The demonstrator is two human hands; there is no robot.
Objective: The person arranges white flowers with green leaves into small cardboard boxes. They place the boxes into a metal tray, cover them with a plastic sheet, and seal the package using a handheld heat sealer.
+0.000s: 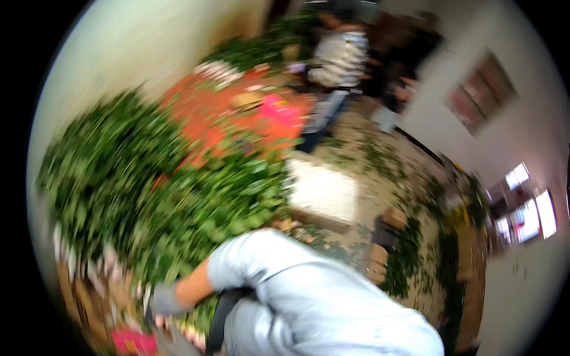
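Motion smears the whole picture. My right arm, in a light blue sleeve, reaches across to the lower left. There my right hand [161,308], in a grey covering, is beside the leafy green stems [208,207]; its fingers are too blurred to read. Close below it is my left hand [178,342], also grey-covered, cut by the lower edge and partly hidden. Some green leaves [205,313] show right beside the two hands. Whether either hand grips a stem cannot be made out. A bright pink thing [134,341] lies just left of my hands.
A tall heap of leafy stems [113,160] leans by the wall. Beyond is a red-orange surface [202,118] with a pink item [279,110]. A white-topped box [323,188] stands in front. Another person [339,59] works at the back. Leaves litter the floor [368,142].
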